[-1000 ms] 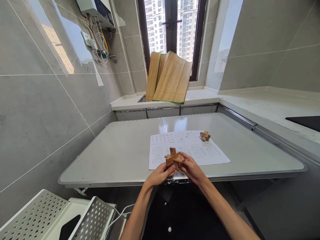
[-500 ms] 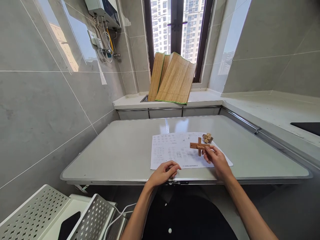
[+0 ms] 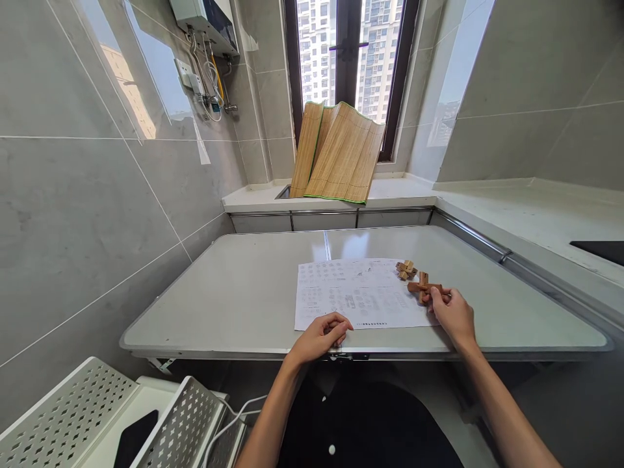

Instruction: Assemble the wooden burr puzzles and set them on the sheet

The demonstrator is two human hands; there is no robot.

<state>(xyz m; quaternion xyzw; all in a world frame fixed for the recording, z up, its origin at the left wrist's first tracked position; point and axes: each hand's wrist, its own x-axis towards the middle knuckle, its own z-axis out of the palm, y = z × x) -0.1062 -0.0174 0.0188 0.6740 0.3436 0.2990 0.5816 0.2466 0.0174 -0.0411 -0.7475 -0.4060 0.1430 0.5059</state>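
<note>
My right hand (image 3: 453, 317) pinches one arm of a brown cross-shaped wooden puzzle (image 3: 423, 286), over the right edge of a printed sheet (image 3: 351, 296). Just behind it on the sheet's far right corner rests a second, lighter interlocking wooden puzzle (image 3: 405, 270). My left hand (image 3: 322, 335) lies at the sheet's front edge with its fingers curled in. Whether anything is inside those fingers is hidden. Rows of small diagrams cover the sheet.
The white folding table (image 3: 224, 292) has its metal latch (image 3: 348, 357) at the front edge. Beyond it, a bamboo mat (image 3: 346, 153) leans on the counter by the window. A perforated white rack (image 3: 68, 409) holding a dark flat object (image 3: 135, 441) stands at lower left.
My right hand has moved right with the brown wooden puzzle, from over the sheet to its right edge, and the puzzle has turned. My left hand has stayed put.
</note>
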